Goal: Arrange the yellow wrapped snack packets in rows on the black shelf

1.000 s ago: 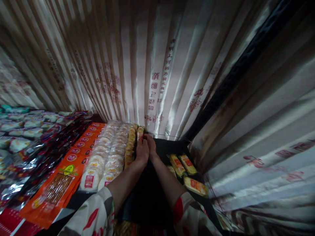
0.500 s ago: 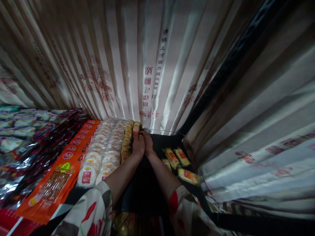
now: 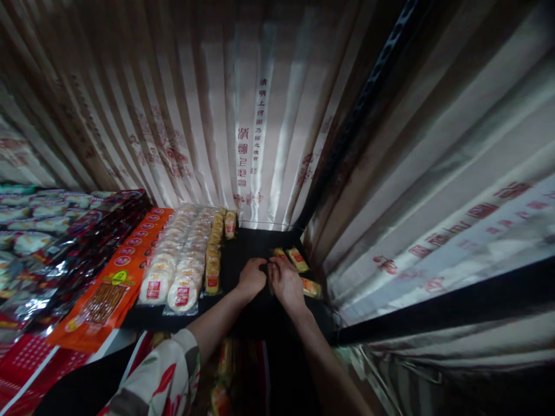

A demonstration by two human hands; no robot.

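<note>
My left hand (image 3: 252,278) is over the black surface, its fingers curled inward and its palm hidden; whether it holds anything does not show. Close to its right, my right hand (image 3: 287,284) has its fingers bent down over a small wrapped snack packet (image 3: 271,276), mostly covered by the hand. Beyond and beside the right hand lie more yellow packets, one at the back (image 3: 298,259) and one nearer (image 3: 311,288). A single upright yellow packet (image 3: 230,225) stands at the far end, beside a row of similar yellow packets (image 3: 213,268).
Left of the yellow row are rows of round white wrapped cakes (image 3: 182,293), orange snack bags (image 3: 104,297) and dark shiny packages (image 3: 82,254). A printed curtain (image 3: 208,115) hangs behind, with a dark post (image 3: 347,138) at the corner. More packets (image 3: 221,398) lie below the front edge.
Both hands have come back from the far end toward me and to the right. The upright packet there is now uncovered. My right hand has moved onto the loose packets.
</note>
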